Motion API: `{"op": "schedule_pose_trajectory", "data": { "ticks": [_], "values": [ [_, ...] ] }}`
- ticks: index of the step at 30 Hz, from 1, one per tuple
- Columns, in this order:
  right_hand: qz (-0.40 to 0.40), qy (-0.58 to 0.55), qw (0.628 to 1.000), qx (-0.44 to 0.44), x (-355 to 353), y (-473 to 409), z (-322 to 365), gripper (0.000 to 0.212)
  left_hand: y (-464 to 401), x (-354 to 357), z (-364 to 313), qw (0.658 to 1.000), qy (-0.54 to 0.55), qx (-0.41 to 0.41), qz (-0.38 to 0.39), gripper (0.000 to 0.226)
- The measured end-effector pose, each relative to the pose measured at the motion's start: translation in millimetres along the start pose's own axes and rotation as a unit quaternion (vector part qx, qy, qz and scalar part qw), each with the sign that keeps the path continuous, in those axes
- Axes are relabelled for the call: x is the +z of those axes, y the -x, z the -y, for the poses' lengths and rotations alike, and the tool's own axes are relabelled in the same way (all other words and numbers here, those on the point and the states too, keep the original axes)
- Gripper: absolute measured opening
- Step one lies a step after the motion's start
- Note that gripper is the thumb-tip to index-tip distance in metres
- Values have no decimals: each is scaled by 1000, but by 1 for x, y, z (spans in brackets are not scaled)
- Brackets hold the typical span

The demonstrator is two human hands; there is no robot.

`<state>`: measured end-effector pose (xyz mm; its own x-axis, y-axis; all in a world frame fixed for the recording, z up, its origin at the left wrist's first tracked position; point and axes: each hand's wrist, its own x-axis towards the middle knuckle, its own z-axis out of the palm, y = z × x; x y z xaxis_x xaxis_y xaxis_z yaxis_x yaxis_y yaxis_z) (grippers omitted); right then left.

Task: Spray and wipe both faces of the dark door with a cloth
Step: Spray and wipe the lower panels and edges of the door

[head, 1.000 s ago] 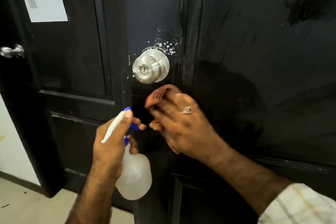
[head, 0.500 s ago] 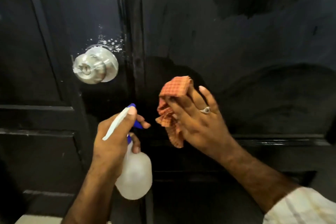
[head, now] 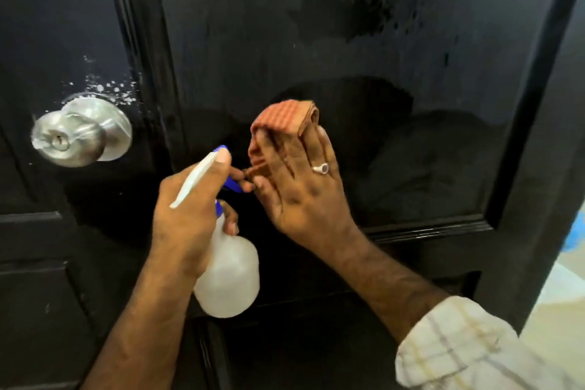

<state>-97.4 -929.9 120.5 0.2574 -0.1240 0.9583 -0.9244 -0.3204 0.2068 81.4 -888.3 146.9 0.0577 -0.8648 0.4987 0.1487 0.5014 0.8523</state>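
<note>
While the right hand (head: 304,193) presses the cloth (head: 285,119) flat, hiding its lower folds, the left hand (head: 186,215) grips the spray bottle (head: 229,279).

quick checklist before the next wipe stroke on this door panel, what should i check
1. Cloth under the right hand, pressed to the door: ok.
2. Spray bottle gripped firmly in the left hand: ok.
3. Nozzle pointed at the door, not at the cloth hand: cannot tell, its tip sits very close to the right thumb.
4. Panel wet enough to wipe: ok, damp patches and streaks show above the cloth.
5. White droplets above the knob wiped away: not ok, they are on the door yet.
6. Other face of the door done: cannot tell, it is out of view.
</note>
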Motion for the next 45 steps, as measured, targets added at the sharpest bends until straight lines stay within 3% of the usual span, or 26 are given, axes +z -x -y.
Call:
{"op": "schedule_pose_trajectory", "data": {
  "ticks": [6, 10, 12, 14, 17, 20, 24, 29, 32, 34, 37, 41, 43, 45],
  "values": [
    [18, 64, 996, -60, -22, 99, -74, 56, 9, 13, 10, 998, -18, -45, 29, 49],
    [-4, 80, 989, 127, -58, 103, -154, 62, 7, 51, 16, 995, -12, -58, 76, 50],
    [-46, 79, 964, 249, -59, 77, -166, 63, 7, 68, 17, 993, -17, -65, 98, 50],
    [-88, 80, 950, 288, -48, 45, -154, 61, 7, 77, 17, 992, -15, -69, 106, 49],
    [-91, 66, 975, 192, -29, 26, -113, 53, 6, 79, 18, 993, -13, -65, 100, 50],
    [-18, 32, 996, 78, -28, 52, -86, 54, 6, 81, 21, 993, -23, -60, 100, 50],
    [27, 67, 997, 2, -42, 120, -123, 56, 7, 102, 28, 991, -21, -58, 122, 51],
    [37, 94, 980, 170, -80, 157, -199, 66, 11, 153, 36, 984, -25, -72, 161, 50],
    [-4, 77, 949, 305, -87, 114, -218, 71, 7, 188, 28, 980, -29, -83, 181, 49],
    [-44, 76, 940, 331, -81, 69, -220, 72, 3, 208, 17, 979, -23, -87, 181, 48],
    [-30, 81, 969, 230, -72, 33, -213, 63, -3, 227, 6, 985, -14, -75, 158, 49],
    [20, 72, 996, 54, -79, 82, -218, 59, -1, 226, 15, 983, -21, -65, 168, 49],
    [40, 106, 993, 27, -86, 132, -232, 59, 0, 225, 21, 983, -28, -68, 169, 49],
    [77, 149, 983, 74, -98, 174, -248, 63, -2, 230, 21, 983, -33, -68, 165, 48]
  ]
}}
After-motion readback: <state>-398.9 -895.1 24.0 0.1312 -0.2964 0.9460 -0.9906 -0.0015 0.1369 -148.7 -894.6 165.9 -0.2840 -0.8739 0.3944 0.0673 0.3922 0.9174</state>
